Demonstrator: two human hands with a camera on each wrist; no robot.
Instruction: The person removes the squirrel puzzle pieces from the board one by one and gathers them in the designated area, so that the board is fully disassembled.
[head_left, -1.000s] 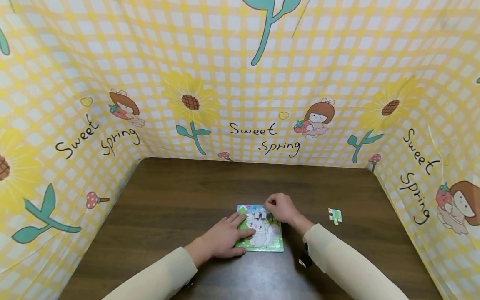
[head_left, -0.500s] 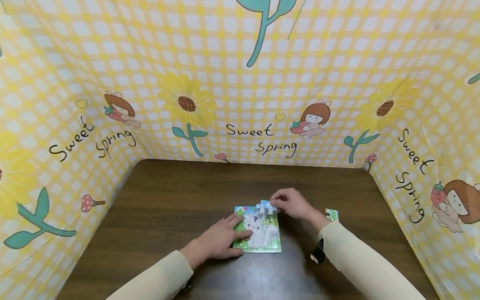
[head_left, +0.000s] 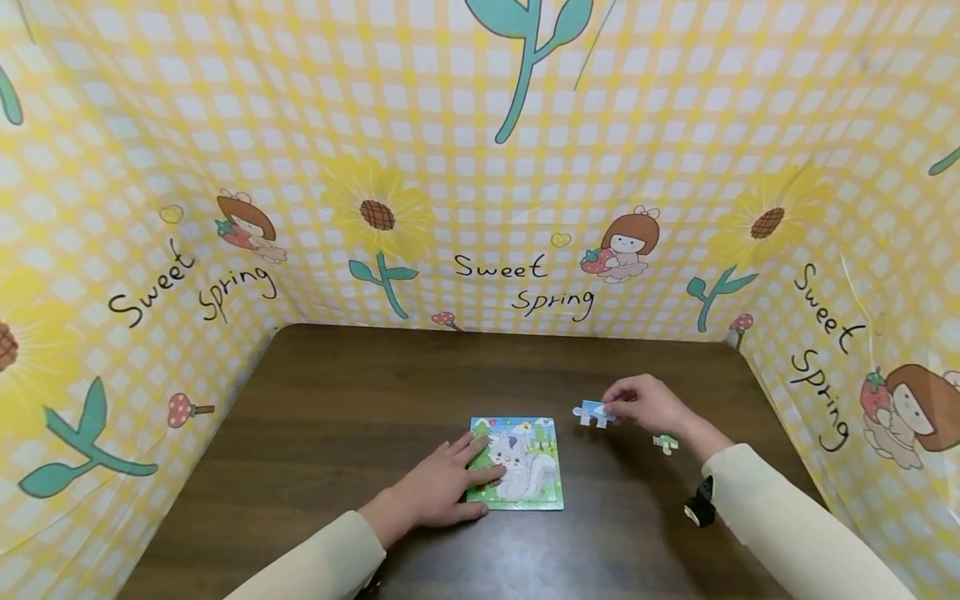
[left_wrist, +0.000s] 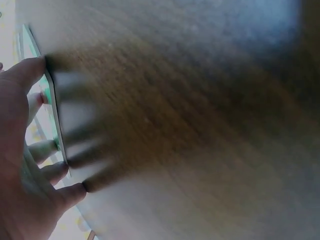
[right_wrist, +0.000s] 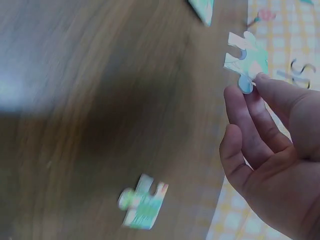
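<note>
My left hand [head_left: 442, 485] rests with spread fingers on the left side of a square jigsaw puzzle [head_left: 528, 479] that shows a white squirrel-like animal on green. In the left wrist view, the fingertips [left_wrist: 75, 192] touch the puzzle's edge and the table beside it. Off to the puzzle's right, my right hand [head_left: 651, 406] pinches a blue-and-white puzzle piece [head_left: 592, 412] between thumb and fingers, above the table. The right wrist view shows this piece [right_wrist: 252, 59] by its knobbed end. Below that hand lies a loose green puzzle piece [right_wrist: 145, 207], apart from the puzzle.
Everything lies on a dark brown wooden table [head_left: 375, 383]. A yellow checked cloth [head_left: 420, 108] with flowers and "Sweet Spring" lettering stands around its back and sides. A black device [head_left: 701, 502] sits at the right wrist.
My right hand has lifted the blue-and-white piece off the top of the puzzle and carried it right, near the loose green piece. The left hand has stayed on the puzzle.
</note>
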